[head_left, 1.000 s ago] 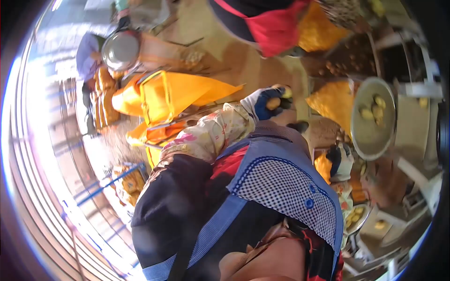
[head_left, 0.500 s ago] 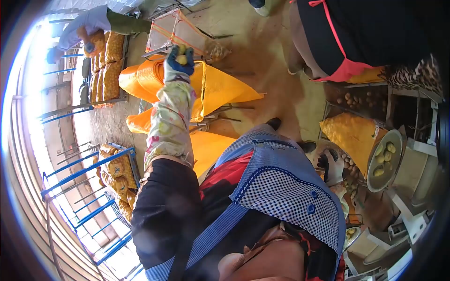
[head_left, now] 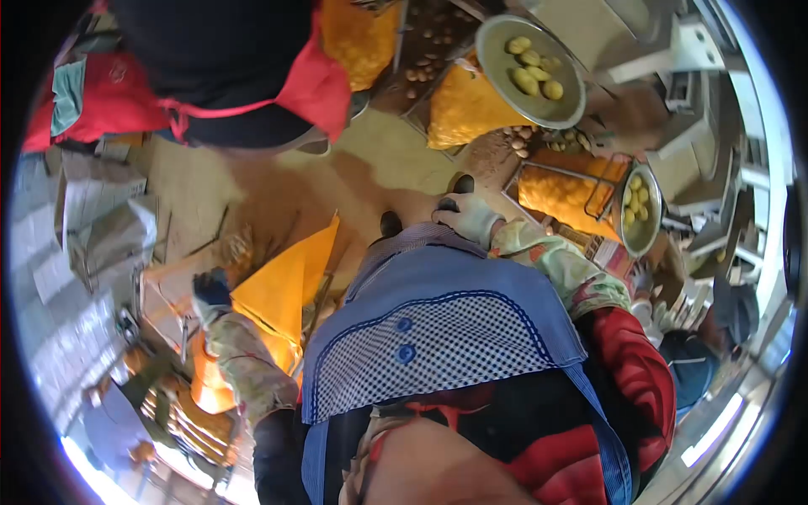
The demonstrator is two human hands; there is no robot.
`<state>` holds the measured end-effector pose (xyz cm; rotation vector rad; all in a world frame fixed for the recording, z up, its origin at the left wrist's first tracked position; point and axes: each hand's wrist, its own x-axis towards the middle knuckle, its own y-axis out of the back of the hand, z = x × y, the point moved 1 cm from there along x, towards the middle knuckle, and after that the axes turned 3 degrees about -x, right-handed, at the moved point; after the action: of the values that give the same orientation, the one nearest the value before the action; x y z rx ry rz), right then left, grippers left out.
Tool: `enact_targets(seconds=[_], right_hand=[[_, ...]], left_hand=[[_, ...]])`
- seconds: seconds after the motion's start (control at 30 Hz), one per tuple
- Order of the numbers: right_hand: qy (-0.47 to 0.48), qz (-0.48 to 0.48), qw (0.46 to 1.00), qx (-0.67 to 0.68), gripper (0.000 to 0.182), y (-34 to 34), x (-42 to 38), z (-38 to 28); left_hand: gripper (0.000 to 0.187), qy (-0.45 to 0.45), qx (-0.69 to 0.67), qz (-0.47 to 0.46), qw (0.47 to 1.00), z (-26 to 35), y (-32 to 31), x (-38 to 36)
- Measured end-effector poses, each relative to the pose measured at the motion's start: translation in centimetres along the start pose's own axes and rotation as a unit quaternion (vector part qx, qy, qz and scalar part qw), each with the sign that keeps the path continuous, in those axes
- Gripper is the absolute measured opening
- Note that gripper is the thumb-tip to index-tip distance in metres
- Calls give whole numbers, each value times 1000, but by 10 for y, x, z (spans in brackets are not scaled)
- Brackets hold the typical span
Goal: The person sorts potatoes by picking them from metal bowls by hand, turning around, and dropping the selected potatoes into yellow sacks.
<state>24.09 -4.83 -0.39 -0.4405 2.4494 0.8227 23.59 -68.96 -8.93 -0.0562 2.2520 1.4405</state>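
Note:
My left hand (head_left: pixel 212 288), in a dark blue and light glove, is held out at the left, beside an open yellow-orange sack (head_left: pixel 273 290) on a metal frame. Its fingers are too blurred to read, and no potato shows in it. My right hand (head_left: pixel 467 219), in a white glove with dark fingers, is in front of my apron (head_left: pixel 446 295). Its fingers are curled, and whatever lies inside them is hidden. To its right a filled orange mesh bag (head_left: pixel 555 194) lies in a metal frame, against a metal bowl (head_left: pixel 629 240) of potatoes.
A larger bowl (head_left: pixel 505 84) with several potatoes stands at the upper right, beside another filled bag (head_left: pixel 463 105). Loose potatoes (head_left: pixel 518 139) lie on the floor nearby. A person (head_left: pixel 219 67) in black and red stands ahead; another (head_left: pixel 118 421) bends at the lower left.
My view has swung to the right. The potatoes seen in my left hand earlier no longer show there. My right hand has come in front of my apron, away from the potatoes on the floor.

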Motion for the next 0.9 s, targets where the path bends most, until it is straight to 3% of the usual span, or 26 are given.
enact_targets(seconds=[0.03, 0.07, 0.1, 0.13, 0.17, 0.2, 0.23, 0.43, 0.53, 0.67, 0.73, 0.83, 0.9], right_hand=[[-21, -4, 1000, 16, 26, 1, -1, 4], [-42, -12, 999, 31, 26, 2, -1, 6], [-64, -18, 998, 22, 26, 8, 0, 6], [-66, -11, 997, 29, 27, 14, -2, 5], [-57, 2, 998, 42, 27, 22, -12, 18], [-56, 11, 997, 49, 27, 28, -17, 22], [-62, 13, 997, 41, 28, 34, -20, 28], [-91, 45, 995, 17, 35, 75, -40, 84], [-115, 56, 990, 51, 36, 99, -47, 120], [-99, 118, 986, 71, 34, 119, -55, 172], [-147, 102, 984, -1, 33, 162, -68, 158], [-148, 121, 981, 44, 32, 178, -67, 177], [-191, 96, 976, 38, 33, 193, -73, 177]], left_hand=[[17, 12, -37, -102, 994, 26, -37, 31], [21, 45, -273, -64, 959, 56, 3, 47], [25, 62, -593, -10, 803, 89, 51, 64], [31, 51, -766, 38, 639, 123, 103, 81], [32, 141, -928, -25, 344, 151, 138, 100], [30, 188, -911, -23, 366, 180, 188, 111], [27, 167, -883, -34, 437, 201, 211, 127], [21, -3, -784, -33, 620, 326, 293, 194], [21, -70, -635, -12, 769, 386, 350, 218], [28, -182, -487, 32, 854, 455, 420, 241], [31, -212, -416, 13, 884, 467, 399, 266], [30, -294, -320, 25, 900, 468, 393, 277], [27, -248, -256, -17, 934, 470, 409, 271]])
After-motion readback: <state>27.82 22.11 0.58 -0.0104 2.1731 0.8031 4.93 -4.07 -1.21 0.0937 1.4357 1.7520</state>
